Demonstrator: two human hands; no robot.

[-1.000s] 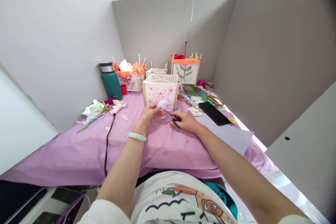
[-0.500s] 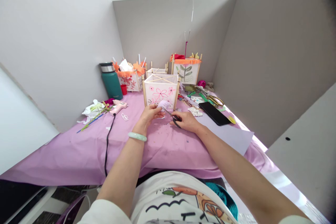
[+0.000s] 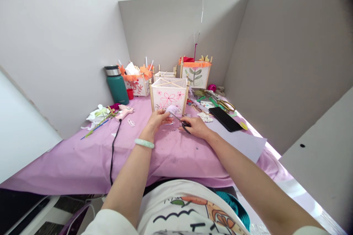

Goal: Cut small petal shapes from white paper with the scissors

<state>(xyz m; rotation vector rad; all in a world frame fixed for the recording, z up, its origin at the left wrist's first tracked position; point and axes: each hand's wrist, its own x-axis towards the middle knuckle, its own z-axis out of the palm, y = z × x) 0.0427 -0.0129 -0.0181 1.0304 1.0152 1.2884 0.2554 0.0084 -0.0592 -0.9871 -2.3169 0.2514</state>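
My left hand (image 3: 159,119) pinches a small piece of pale lilac paper (image 3: 173,109) whose edge is cut into a fringe. In my right hand (image 3: 196,126) is a pair of black-handled scissors (image 3: 185,124), its blades reaching to the lower edge of the paper. Just behind both hands stands a white lantern frame (image 3: 168,93) with wooden corner sticks and pink flowers drawn on its front panel. The paper overlaps the bottom of that panel from my view. Fingers hide part of the scissor handles.
On the left are a green bottle (image 3: 117,86), a pink glue gun (image 3: 125,112) with a black cord, and crumpled tissue. Decorated lanterns (image 3: 195,75) stand at the back. To the right lie a black phone (image 3: 224,119), a lilac paper sheet (image 3: 242,141) and gold-handled scissors (image 3: 226,105).
The scissors' handles have shifted very slightly in my right hand. My left hand and the fringed paper stay almost in place.
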